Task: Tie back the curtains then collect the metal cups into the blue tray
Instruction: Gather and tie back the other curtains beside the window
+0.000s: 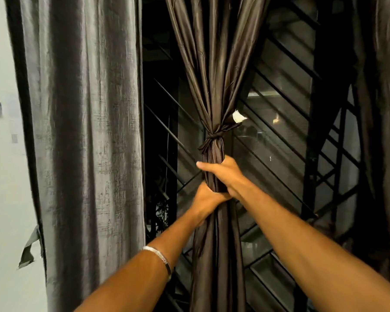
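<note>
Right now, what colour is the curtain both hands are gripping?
Dark brown, with a satin sheen: the curtain shows best in the head view.

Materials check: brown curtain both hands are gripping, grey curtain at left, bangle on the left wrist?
Brown curtain: thin satin-like fabric, probably synthetic; glossy streaks along tight folds.
Grey curtain: heavier woven cloth, velvety or slubbed; crosshatch texture, duller sheen.
Bangle: looks like silver-coloured metal; bright, rigid band.

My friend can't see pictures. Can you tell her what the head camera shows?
Two hands grip a dark brown curtain just below its knot, the right hand above the left hand. A grey curtain hangs loose to the left, with a dark window grille behind.
</note>
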Demonstrator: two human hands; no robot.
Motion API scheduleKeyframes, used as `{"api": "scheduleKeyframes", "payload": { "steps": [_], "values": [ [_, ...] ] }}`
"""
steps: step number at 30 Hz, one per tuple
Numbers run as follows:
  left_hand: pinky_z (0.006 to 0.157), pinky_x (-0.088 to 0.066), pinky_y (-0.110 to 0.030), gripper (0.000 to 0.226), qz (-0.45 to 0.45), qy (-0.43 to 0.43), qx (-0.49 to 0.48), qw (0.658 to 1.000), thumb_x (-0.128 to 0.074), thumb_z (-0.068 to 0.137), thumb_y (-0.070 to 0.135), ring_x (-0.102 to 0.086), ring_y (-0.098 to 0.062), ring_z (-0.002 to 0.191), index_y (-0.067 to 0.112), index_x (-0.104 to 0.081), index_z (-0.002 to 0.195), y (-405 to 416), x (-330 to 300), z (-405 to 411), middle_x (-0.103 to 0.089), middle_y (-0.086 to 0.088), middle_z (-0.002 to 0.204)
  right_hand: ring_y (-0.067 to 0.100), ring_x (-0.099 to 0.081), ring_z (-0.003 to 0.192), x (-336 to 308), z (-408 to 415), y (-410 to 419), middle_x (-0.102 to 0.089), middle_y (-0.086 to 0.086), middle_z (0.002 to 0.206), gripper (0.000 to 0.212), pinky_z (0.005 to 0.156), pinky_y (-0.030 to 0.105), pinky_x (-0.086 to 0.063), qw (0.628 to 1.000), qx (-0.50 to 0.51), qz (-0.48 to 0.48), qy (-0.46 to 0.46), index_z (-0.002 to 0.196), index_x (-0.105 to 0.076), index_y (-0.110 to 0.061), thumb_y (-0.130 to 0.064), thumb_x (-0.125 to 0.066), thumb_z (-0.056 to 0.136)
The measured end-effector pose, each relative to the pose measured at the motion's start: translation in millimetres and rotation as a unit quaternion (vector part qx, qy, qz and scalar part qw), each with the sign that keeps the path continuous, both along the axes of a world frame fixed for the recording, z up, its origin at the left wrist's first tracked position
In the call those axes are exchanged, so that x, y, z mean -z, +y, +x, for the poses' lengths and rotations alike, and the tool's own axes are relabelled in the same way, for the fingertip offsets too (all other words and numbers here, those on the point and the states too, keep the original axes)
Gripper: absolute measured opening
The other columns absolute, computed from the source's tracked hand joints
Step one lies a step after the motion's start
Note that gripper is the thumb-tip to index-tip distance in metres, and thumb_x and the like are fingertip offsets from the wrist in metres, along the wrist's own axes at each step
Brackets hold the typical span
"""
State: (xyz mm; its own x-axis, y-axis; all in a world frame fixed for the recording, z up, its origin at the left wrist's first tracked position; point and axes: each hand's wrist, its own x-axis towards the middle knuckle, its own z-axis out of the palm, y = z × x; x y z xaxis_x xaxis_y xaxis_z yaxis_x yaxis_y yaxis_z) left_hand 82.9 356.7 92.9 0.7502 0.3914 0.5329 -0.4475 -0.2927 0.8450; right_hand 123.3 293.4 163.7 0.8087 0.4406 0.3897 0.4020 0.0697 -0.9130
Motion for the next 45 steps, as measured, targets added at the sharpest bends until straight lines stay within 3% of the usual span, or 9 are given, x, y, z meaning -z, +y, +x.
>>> {"api": "scheduleKeyframes", "payload": {
  "steps": [5, 12, 16, 21, 30, 32, 35, 39, 45],
  "values": [
    [0.065, -0.046, -0.005, 0.027, 0.033, 0.05, -0.092, 0.994, -0.054, 0.095, -0.001, -0.059, -0.013, 0.094, -0.009, -0.058, 0.12, 3.8, 33.4, 21.8, -0.064, -0.008, 0.107, 0.031, -0.068, 0.098, 48.0, 7.1, 16.4, -0.071, 0.014, 0.102, 0.049, 0.087, 0.042, -0.056, 0.994, 0.111, -0.006, 0.01, 0.109, -0.065, -0.003, -0.023, -0.073, 0.065],
    [0.082, -0.051, -0.014, 0.029, -0.012, 0.029, -0.086, 0.996, -0.044, 0.101, 0.001, -0.06, 0.001, 0.094, 0.004, -0.056, 0.126, 12.6, 66.7, 44.1, -0.066, 0.001, 0.107, 0.03, -0.063, 0.109, 72.3, 11.7, 22.2, -0.067, 0.013, 0.117, 0.056, 0.098, 0.042, -0.05, 0.994, 0.106, -0.003, -0.026, 0.125, -0.056, -0.004, -0.02, -0.063, 0.072],
    [0.09, -0.053, -0.032, 0.023, -0.013, 0.03, -0.098, 0.995, -0.044, 0.102, 0.007, -0.061, -0.007, 0.095, 0.017, -0.057, 0.118, 16.5, 82.6, 47.3, -0.065, 0.004, 0.102, 0.03, -0.06, 0.114, 80.2, 10.0, 26.6, -0.063, 0.015, 0.124, 0.062, 0.101, 0.041, -0.047, 0.995, 0.096, -0.025, -0.028, 0.133, -0.049, -0.002, -0.018, -0.063, 0.076],
    [0.089, -0.054, -0.032, 0.027, 0.013, 0.037, -0.117, 0.992, -0.048, 0.1, 0.012, -0.063, -0.015, 0.103, 0.011, -0.058, 0.125, 15.8, 79.9, 40.9, -0.067, 0.0, 0.107, 0.029, -0.057, 0.121, 83.6, 4.7, 26.1, -0.059, 0.014, 0.133, 0.07, 0.105, 0.042, -0.046, 0.994, 0.094, -0.033, -0.042, 0.141, -0.042, -0.005, -0.023, -0.061, 0.076],
    [0.098, -0.05, -0.041, 0.05, 0.156, 0.117, -0.154, 0.969, -0.044, 0.09, 0.034, -0.06, -0.023, 0.114, 0.011, -0.054, 0.133, 17.4, 65.6, 10.7, -0.064, -0.007, 0.125, 0.033, -0.06, 0.112, 91.5, -4.3, 7.4, -0.062, 0.016, 0.122, 0.05, 0.092, 0.039, -0.051, 0.98, 0.103, -0.118, -0.126, 0.121, -0.045, -0.006, -0.035, -0.067, 0.086],
    [0.095, -0.05, -0.035, 0.052, 0.189, 0.137, -0.161, 0.959, -0.045, 0.089, 0.038, -0.06, -0.019, 0.111, 0.013, -0.053, 0.133, 14.9, 59.7, -2.8, -0.063, -0.005, 0.125, 0.036, -0.06, 0.11, 92.1, -7.4, 1.3, -0.062, 0.017, 0.12, 0.058, 0.086, 0.041, -0.052, 0.961, 0.128, -0.188, -0.157, 0.115, -0.047, -0.006, -0.052, -0.063, 0.085],
    [0.07, -0.046, -0.019, 0.025, 0.238, 0.166, -0.161, 0.944, -0.062, 0.088, 0.029, -0.058, -0.011, 0.087, 0.017, -0.051, 0.107, 20.4, 58.5, -19.2, -0.061, 0.005, 0.098, 0.037, -0.061, 0.109, 88.5, -12.4, -11.7, -0.064, 0.018, 0.118, 0.075, 0.082, 0.041, -0.049, 0.9, 0.168, -0.33, -0.228, 0.115, -0.053, -0.004, -0.072, -0.044, 0.085],
    [0.079, -0.053, -0.038, 0.088, 0.286, 0.23, -0.2, 0.908, -0.063, 0.058, 0.074, -0.061, -0.017, 0.095, 0.017, -0.046, 0.122, 36.8, 67.8, -43.0, -0.06, 0.001, 0.109, 0.032, -0.064, 0.099, 77.7, -25.4, -27.0, -0.067, 0.013, 0.109, 0.083, 0.071, 0.037, -0.045, 0.779, 0.19, -0.481, -0.354, 0.107, -0.066, -0.009, -0.077, -0.022, 0.089],
    [0.083, -0.053, -0.039, 0.09, 0.298, 0.267, -0.232, 0.886, -0.062, 0.058, 0.083, -0.06, -0.016, 0.096, 0.021, -0.048, 0.122, 50.7, 77.7, -81.7, -0.06, 0.003, 0.112, 0.029, -0.066, 0.09, 72.6, -62.1, -19.9, -0.067, 0.01, 0.103, 0.051, 0.066, 0.035, -0.047, 0.736, 0.172, -0.477, -0.448, 0.104, -0.066, -0.013, -0.057, -0.041, 0.095]
  ]
}}
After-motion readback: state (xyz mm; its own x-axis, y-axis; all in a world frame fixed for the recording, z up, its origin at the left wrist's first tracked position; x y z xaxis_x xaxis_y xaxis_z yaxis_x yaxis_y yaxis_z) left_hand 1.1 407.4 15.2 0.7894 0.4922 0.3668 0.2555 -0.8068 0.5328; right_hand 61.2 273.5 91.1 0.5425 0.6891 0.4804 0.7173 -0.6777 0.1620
